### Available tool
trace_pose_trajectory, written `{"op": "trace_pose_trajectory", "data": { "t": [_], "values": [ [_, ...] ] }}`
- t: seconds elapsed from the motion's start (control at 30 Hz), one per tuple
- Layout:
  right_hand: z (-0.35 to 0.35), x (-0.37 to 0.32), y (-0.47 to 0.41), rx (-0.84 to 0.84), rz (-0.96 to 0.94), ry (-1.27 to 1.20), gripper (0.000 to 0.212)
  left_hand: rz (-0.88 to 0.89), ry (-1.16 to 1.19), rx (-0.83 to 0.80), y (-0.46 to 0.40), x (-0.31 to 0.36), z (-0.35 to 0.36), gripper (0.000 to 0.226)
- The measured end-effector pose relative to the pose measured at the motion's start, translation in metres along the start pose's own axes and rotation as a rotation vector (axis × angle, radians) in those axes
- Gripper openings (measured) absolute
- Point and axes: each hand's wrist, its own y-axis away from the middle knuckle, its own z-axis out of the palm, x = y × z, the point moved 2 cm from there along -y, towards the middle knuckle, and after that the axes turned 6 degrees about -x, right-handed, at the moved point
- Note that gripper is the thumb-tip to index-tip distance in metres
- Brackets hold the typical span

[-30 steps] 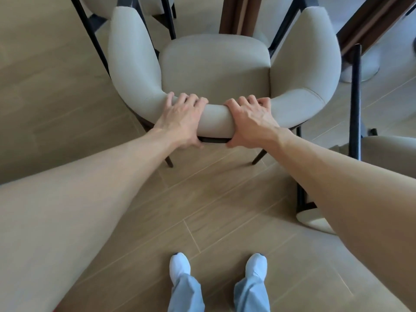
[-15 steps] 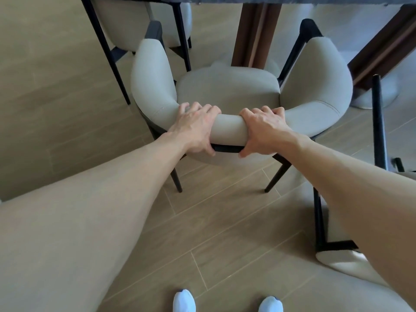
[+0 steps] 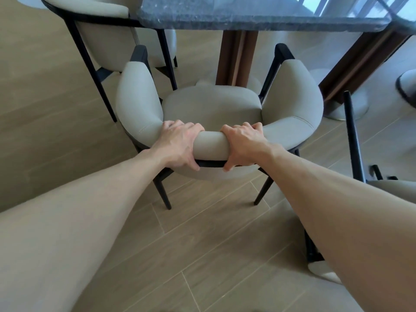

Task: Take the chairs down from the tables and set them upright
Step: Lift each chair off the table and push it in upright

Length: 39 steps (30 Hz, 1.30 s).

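Both the left hand (image 3: 177, 146) and right hand (image 3: 244, 146) grip the curved backrest of the beige upholstered, black-legged chair (image 3: 212, 104), apparently upright on the wooden plank floor (image 3: 202, 255) facing the dark stone-topped table (image 3: 258, 16), so placement looks nearly finished; next, letting go and turning to the overturned chair (image 3: 391, 190) at right.

floor (image 3: 202, 255): wood planks | on it: chair (image 3: 211, 104) upright, table (image 3: 258, 21)

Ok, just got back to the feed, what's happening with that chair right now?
A person has both hands on the beige chair, which stands upright on the wood floor facing the dark stone table. The left hand and right hand each take a grip on the top of its curved backrest. Another chair stands at the table's left, and one more shows at the right edge.
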Motion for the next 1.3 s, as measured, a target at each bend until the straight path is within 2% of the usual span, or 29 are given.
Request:
{"op": "trace_pose_trajectory", "data": {
  "t": [0.23,0.37,0.47,0.53,0.63,0.73,0.83,0.97,1.07,1.2,1.3],
  "values": [
    [0.011,-0.022,0.023,-0.044,-0.010,-0.059,0.072,0.052,-0.008,-0.009,0.023,-0.010,0.011,0.085],
    [0.015,-0.025,0.031,-0.002,-0.008,-0.021,0.078,0.033,-0.021,-0.052,0.030,-0.004,0.011,0.093],
    [0.013,-0.029,0.042,0.014,-0.031,-0.029,0.091,-0.014,0.030,-0.112,0.036,0.011,0.000,0.102],
    [0.009,-0.027,0.057,0.054,-0.030,-0.201,0.095,0.012,0.133,-0.157,0.044,0.025,-0.012,0.103],
    [-0.001,-0.009,0.094,0.270,0.033,-0.626,0.076,0.131,0.419,-0.131,0.059,0.059,-0.034,0.081],
    [-0.006,0.031,0.154,0.606,0.188,-0.969,0.055,0.269,0.625,-0.033,0.065,0.126,-0.050,0.061],
    [0.001,0.092,0.229,0.812,0.383,-1.117,0.042,0.346,0.892,0.039,0.062,0.228,-0.057,0.061],
    [0.021,0.181,0.327,1.043,0.625,-1.325,0.034,0.389,1.129,0.147,0.056,0.376,-0.055,0.054],
    [0.035,0.243,0.395,1.206,0.696,-1.449,0.039,0.429,1.262,0.180,0.055,0.485,-0.053,0.047],
    [0.054,0.322,0.473,1.328,0.746,-1.503,0.047,0.442,1.409,0.164,0.052,0.598,-0.045,0.049],
    [0.071,0.371,0.520,1.342,0.797,-1.476,0.048,0.418,1.408,0.154,0.040,0.651,-0.030,0.058]
  ]
}}
